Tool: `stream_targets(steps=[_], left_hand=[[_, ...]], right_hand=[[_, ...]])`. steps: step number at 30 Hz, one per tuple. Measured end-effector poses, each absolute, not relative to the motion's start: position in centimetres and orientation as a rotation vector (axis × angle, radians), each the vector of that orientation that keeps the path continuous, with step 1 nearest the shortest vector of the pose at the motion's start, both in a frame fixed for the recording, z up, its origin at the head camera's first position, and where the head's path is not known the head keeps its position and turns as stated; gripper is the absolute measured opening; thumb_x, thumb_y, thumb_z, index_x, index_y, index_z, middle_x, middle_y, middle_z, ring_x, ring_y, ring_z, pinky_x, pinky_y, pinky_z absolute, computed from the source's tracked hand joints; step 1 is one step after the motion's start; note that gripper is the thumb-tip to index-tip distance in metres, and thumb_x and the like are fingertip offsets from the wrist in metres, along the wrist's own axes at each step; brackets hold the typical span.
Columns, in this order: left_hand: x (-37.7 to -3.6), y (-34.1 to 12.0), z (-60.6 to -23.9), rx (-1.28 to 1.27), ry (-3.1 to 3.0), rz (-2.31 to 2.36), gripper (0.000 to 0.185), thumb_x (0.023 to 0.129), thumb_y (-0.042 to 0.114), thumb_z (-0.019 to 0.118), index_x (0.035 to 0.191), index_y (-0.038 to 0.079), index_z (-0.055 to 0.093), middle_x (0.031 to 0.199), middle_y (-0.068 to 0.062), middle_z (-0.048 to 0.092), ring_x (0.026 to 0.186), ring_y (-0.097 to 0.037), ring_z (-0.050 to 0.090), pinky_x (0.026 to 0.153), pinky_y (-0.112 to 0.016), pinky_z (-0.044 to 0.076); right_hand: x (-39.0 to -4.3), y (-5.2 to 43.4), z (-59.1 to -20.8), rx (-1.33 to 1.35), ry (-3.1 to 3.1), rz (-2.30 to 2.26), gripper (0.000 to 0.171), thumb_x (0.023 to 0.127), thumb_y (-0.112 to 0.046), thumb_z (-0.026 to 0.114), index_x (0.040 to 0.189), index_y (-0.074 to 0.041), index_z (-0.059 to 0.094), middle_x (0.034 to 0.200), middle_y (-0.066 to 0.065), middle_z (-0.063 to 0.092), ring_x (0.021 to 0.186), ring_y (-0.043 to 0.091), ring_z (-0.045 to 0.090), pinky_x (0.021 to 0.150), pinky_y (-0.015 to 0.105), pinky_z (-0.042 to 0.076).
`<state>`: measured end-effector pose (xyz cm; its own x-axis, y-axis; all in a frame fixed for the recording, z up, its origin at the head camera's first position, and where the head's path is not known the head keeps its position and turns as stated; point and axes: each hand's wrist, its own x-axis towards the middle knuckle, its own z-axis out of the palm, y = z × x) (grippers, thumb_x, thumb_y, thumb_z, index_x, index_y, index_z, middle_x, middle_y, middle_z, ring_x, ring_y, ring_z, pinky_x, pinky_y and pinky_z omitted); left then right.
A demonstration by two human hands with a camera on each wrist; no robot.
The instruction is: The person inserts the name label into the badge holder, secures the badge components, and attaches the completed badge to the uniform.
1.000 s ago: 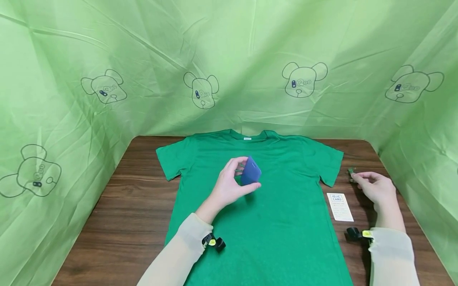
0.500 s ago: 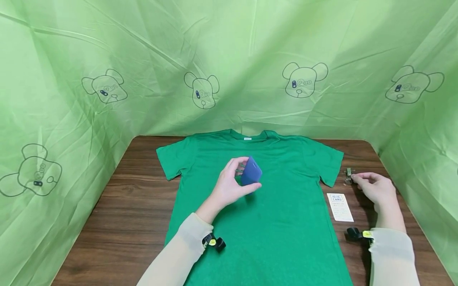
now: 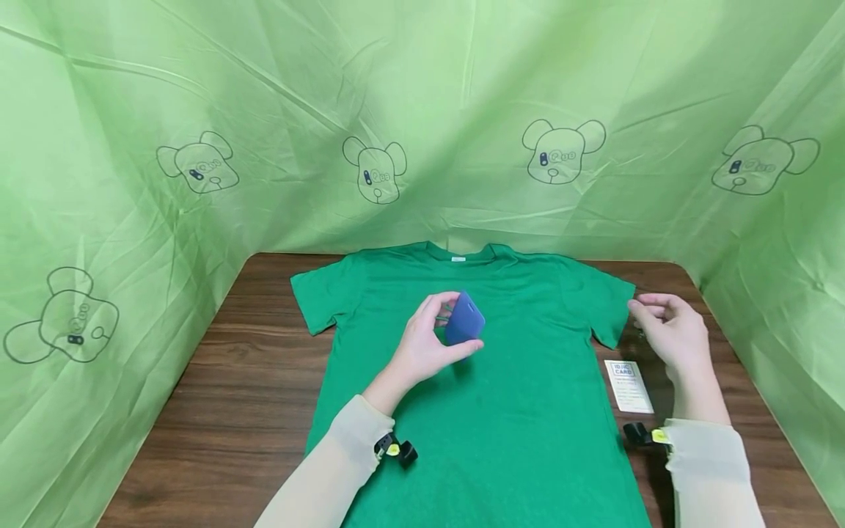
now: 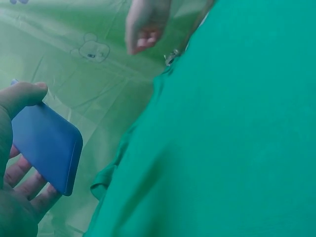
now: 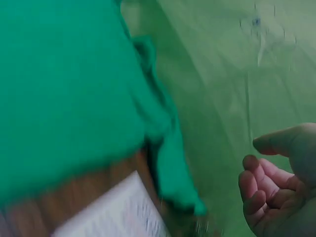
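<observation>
My left hand (image 3: pixel 462 326) holds a blue card holder (image 3: pixel 467 315) upright above the chest of a green T-shirt (image 3: pixel 502 425), thumb on one edge and fingers on the other. The left wrist view shows the card holder (image 4: pixel 49 143) pinched the same way in that hand (image 4: pixel 27 136). My right hand (image 3: pixel 639 312) hovers by the shirt's right sleeve with its fingers loosely curled. In the right wrist view that hand (image 5: pixel 261 163) has nothing in its palm. A small metal clip (image 4: pixel 171 57) lies by the sleeve edge just below it.
The T-shirt lies flat, front up, on a dark wooden table (image 3: pixel 231 411). A white printed card (image 3: pixel 630 385) lies on the table right of the shirt, below the right hand. Green printed cloth (image 3: pixel 422 110) walls in the back and both sides.
My right hand has risen off the table beside the small clip and moved up and left toward the sleeve. The left hand and the blue holder have stayed in place.
</observation>
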<state>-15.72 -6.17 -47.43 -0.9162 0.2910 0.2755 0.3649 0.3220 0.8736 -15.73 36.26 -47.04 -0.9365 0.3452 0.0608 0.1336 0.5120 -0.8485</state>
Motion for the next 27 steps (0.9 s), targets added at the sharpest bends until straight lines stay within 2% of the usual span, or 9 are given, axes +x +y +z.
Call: stream_targets(steps=[7, 12, 17, 22, 27], left_hand=[[-15.6, -6.2, -47.7, -0.627, -2.49, -1.67, 0.082, 0.086, 0.034, 0.095, 0.156, 0.025, 0.052, 0.139, -0.003, 0.062, 0.123, -0.022, 0.06, 0.102, -0.052, 0.055], [-15.5, -6.2, -47.8, -0.63, -2.482, -1.681, 0.082, 0.087, 0.035, 0.094, 0.156, 0.03, 0.051, 0.137, -0.003, 0.063, 0.121, -0.022, 0.062, 0.096, -0.05, 0.056], [-15.2, -6.1, -47.7, -0.616, -2.492, -1.689, 0.081, 0.087, 0.036, 0.094, 0.156, 0.03, 0.051, 0.139, -0.005, 0.063, 0.123, -0.024, 0.062, 0.094, -0.052, 0.057], [-15.1, -5.9, -47.6, -0.623, -2.507, -1.651, 0.082, 0.087, 0.035, 0.094, 0.157, 0.027, 0.052, 0.14, -0.005, 0.063, 0.122, -0.024, 0.062, 0.093, -0.05, 0.057], [-15.1, -5.8, -47.6, -0.701, -2.514, -1.592, 0.081, 0.087, 0.035, 0.095, 0.156, 0.028, 0.053, 0.146, 0.0, 0.061, 0.122, -0.022, 0.062, 0.092, -0.048, 0.058]], right_hand=[[-15.3, 30.2, -44.7, -0.081, -2.371, 1.546, 0.028, 0.107, -0.021, 0.074, 0.124, 0.0, 0.071, 0.092, -0.02, 0.073, 0.081, -0.002, 0.071, 0.071, 0.011, 0.053], [-14.3, 25.9, -43.5, 0.059, -2.317, 1.637, 0.028, 0.109, -0.018, 0.071, 0.125, 0.005, 0.07, 0.096, -0.011, 0.073, 0.086, 0.007, 0.073, 0.073, 0.016, 0.057], [-13.5, 22.5, -43.5, 0.158, -2.256, 1.745, 0.026, 0.109, -0.013, 0.07, 0.124, 0.008, 0.068, 0.097, -0.003, 0.072, 0.087, 0.01, 0.073, 0.072, 0.019, 0.058], [-13.1, 20.3, -44.1, 0.246, -2.236, 1.833, 0.022, 0.108, -0.009, 0.07, 0.123, 0.007, 0.068, 0.099, 0.005, 0.072, 0.088, 0.013, 0.073, 0.071, 0.021, 0.058], [-12.7, 19.0, -45.1, 0.348, -2.311, 1.848, 0.023, 0.107, -0.008, 0.072, 0.127, 0.002, 0.07, 0.108, 0.016, 0.074, 0.095, 0.012, 0.074, 0.08, 0.021, 0.06]])
